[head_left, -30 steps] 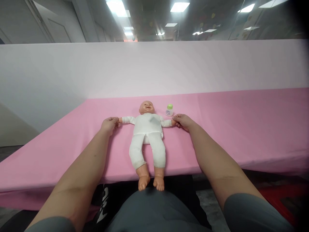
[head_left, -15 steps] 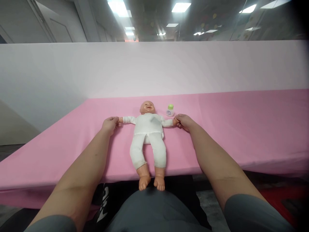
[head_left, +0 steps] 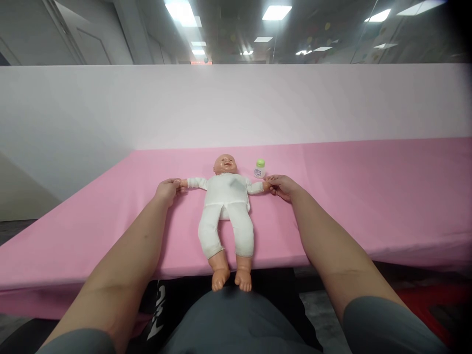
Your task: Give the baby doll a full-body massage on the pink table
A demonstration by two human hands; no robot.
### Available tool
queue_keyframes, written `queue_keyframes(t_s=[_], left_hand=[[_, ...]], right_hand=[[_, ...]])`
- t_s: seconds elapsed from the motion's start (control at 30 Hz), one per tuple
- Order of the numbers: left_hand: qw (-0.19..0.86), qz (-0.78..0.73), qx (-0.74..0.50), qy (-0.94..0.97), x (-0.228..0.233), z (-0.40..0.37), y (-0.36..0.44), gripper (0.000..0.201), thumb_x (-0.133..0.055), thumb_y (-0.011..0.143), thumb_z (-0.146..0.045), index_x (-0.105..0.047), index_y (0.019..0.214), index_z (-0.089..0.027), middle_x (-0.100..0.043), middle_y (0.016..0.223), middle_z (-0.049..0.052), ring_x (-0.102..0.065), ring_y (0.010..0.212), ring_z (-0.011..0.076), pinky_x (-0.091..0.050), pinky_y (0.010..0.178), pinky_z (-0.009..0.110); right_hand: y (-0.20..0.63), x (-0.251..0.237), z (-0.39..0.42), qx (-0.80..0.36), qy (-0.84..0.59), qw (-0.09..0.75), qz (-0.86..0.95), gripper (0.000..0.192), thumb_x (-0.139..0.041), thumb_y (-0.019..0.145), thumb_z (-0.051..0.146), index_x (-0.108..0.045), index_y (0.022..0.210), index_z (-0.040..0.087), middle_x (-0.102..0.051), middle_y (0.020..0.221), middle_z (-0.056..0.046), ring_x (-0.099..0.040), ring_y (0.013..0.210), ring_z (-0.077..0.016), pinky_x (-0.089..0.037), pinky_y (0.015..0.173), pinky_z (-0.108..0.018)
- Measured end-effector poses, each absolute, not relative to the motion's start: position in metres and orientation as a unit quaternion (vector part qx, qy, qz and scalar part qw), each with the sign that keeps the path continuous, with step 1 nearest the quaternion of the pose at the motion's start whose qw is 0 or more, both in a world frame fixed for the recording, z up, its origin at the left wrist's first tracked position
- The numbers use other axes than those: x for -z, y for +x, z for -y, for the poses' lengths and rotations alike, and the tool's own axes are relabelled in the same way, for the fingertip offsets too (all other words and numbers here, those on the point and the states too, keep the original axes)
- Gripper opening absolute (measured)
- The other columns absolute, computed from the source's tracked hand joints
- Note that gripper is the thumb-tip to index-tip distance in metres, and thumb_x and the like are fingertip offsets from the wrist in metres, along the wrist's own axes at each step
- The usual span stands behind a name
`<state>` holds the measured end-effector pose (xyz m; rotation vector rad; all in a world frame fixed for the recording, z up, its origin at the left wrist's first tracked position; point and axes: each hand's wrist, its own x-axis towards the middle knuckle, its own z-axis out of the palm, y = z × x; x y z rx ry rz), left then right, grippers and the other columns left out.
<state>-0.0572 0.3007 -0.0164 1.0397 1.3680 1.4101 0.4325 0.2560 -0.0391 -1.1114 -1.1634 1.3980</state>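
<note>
Doll (head_left: 226,191) lies face-up on pink surface (head_left: 354,196), btwn L hand (head_left: 167,191) & R hand (head_left: 283,187); each hand's fingers pinch one doll hand. Green-lidded jar (head_left: 259,172) stands just past R fingers.

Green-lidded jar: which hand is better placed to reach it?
Right hand, I'd judge: it pinches one hand of the baby doll right near the green-lidded jar. The left hand holds the doll's other hand, across its body.
</note>
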Motion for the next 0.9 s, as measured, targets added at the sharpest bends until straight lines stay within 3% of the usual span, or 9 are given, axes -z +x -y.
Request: queue_keyframes(t_s=[0.2, 0.47, 0.7, 0.9], left_hand=[[0.443, -0.551, -0.560, 0.432, 0.017, -0.298, -0.058, 0.021, -0.079, 0.070, -0.011, -0.069, 0.088, -0.014, -0.071, 0.075, 0.010, -0.068, 0.059, 0.0195, -0.062, 0.067, 0.039], [0.422, -0.578, -0.542, 0.441, 0.020, -0.302, -0.062, 0.019, -0.079, 0.080, -0.025, -0.069, 0.090, -0.013, -0.072, 0.077, 0.012, -0.066, 0.056, 0.0179, -0.061, 0.064, 0.036], [0.432, -0.568, -0.550, 0.434, 0.024, -0.308, -0.063, 0.015, -0.074, 0.078, -0.017, -0.068, 0.090, -0.013, -0.074, 0.081, 0.014, -0.071, 0.060, 0.0224, -0.063, 0.065, 0.041], [0.449, -0.544, -0.567, 0.426, 0.022, -0.306, -0.060, 0.024, -0.075, 0.071, -0.008, -0.067, 0.093, -0.012, -0.073, 0.082, 0.013, -0.070, 0.060, 0.0200, -0.065, 0.072, 0.045]], right_hand=[[0.434, 0.038, -0.252, -0.563, -0.467, 0.459, 0.504, 0.028, -0.089, 0.075, 0.033, -0.068, 0.085, 0.018, -0.064, 0.074, -0.003, -0.049, 0.060, -0.0114, -0.037, 0.053, -0.026], [0.433, 0.042, -0.258, -0.542, -0.507, 0.467, 0.481, 0.027, -0.082, 0.084, 0.041, -0.067, 0.086, 0.018, -0.061, 0.071, -0.002, -0.042, 0.055, -0.0090, -0.036, 0.051, -0.024], [0.429, 0.041, -0.261, -0.536, -0.523, 0.484, 0.453, 0.014, -0.075, 0.079, 0.023, -0.073, 0.090, 0.015, -0.059, 0.073, -0.004, -0.037, 0.054, -0.0086, -0.032, 0.047, -0.024], [0.428, 0.033, -0.254, -0.575, -0.482, 0.483, 0.452, 0.027, -0.073, 0.073, 0.012, -0.077, 0.100, 0.015, -0.068, 0.091, -0.011, -0.048, 0.063, -0.0125, -0.037, 0.051, -0.026]])
